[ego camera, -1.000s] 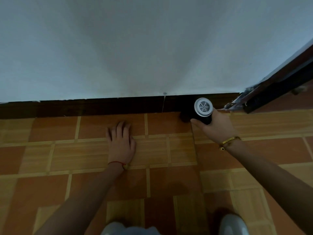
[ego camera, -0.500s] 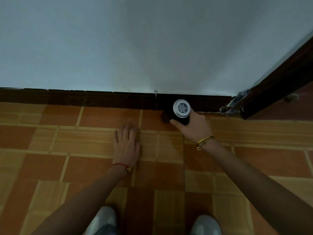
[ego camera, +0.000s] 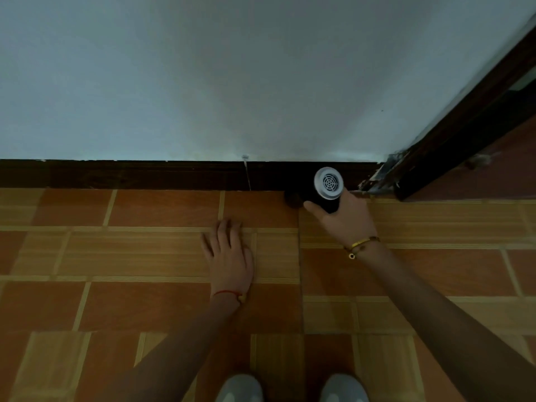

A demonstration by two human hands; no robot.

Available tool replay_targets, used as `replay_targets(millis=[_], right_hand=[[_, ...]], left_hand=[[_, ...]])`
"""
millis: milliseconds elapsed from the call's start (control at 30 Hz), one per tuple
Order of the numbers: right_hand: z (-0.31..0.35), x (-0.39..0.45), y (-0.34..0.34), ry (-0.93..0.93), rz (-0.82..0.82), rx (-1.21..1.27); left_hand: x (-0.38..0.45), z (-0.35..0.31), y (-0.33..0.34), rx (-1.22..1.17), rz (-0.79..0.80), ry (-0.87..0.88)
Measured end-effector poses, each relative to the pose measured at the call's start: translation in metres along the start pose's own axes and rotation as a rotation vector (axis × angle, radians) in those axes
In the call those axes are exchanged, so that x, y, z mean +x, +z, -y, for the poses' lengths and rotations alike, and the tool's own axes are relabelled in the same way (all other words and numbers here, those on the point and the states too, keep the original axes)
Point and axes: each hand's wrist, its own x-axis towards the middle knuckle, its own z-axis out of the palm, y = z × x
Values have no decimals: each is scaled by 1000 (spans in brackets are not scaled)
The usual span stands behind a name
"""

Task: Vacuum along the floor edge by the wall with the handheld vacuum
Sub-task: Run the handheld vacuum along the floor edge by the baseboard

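Observation:
My right hand (ego camera: 346, 220) grips a black handheld vacuum (ego camera: 326, 191) whose round grey vented rear cap faces me. The vacuum's nozzle end points left and down at the floor edge, touching the dark baseboard (ego camera: 145, 174) under the white wall (ego camera: 232, 82). My left hand (ego camera: 229, 252) lies flat on the tiled floor (ego camera: 130, 256), palm down with fingers spread, a little left of and nearer to me than the vacuum. A red string circles the left wrist; a gold bracelet sits on the right wrist.
A dark door frame (ego camera: 464, 120) rises at the right, its chipped foot meeting the baseboard just right of the vacuum. A thin pale crack (ego camera: 248, 175) runs down the baseboard left of the vacuum. My two grey shoes (ego camera: 290, 387) show at the bottom edge.
The vacuum slid left along the baseboard, then back right toward the door frame. The left hand stayed planted flat on the floor while the view shifted.

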Motion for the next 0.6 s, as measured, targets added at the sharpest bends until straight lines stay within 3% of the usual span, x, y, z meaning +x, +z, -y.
replay_targets(millis=[367, 600], right_hand=[[45, 9, 32, -73, 155, -8], [3, 0, 3, 29, 0, 13]], left_hand=[[-1, 2, 0, -2, -34, 23], [0, 4, 3, 0, -37, 26]])
